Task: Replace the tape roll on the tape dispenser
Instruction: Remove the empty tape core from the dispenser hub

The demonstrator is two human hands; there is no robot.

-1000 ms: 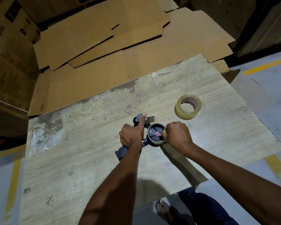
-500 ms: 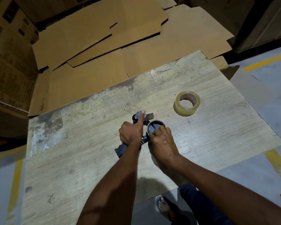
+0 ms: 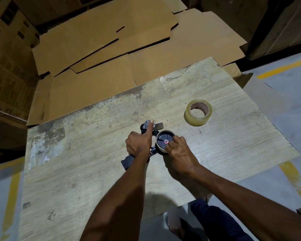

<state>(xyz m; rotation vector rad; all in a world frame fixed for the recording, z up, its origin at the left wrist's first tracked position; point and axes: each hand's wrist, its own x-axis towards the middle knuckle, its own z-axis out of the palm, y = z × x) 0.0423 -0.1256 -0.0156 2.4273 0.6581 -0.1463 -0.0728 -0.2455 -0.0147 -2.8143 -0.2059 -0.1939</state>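
Room: grey concrete floor (image 3: 285,105) with yellow painted lines (image 3: 283,67), dim light, stacked printed cartons (image 3: 5,54) at far left.
Background: flattened cardboard sheets (image 3: 111,49) lie overlapped beyond the far edge of the counter.
Counter: pale wood-grain counter (image 3: 76,180), worn and stained dark along its far left part, scuffed elsewhere.
Left hand: left hand (image 3: 139,145) is closed around the handle of the tape dispenser (image 3: 129,160), thumb stretched forward onto its front metal part.
Tape dispenser: lies near the counter's middle, black handle pointing toward the person, spool wheel (image 3: 163,139) to the right.
Right hand: right hand (image 3: 178,152) rests against the spool wheel, fingertips pinching at its red-centred hub.
Spare roll: clear tape roll (image 3: 199,113) lies flat on the counter, well apart, to the far right of the dispenser.
Below: a leg in dark trousers (image 3: 215,223) and a sandalled foot (image 3: 173,225) at the counter's near edge.
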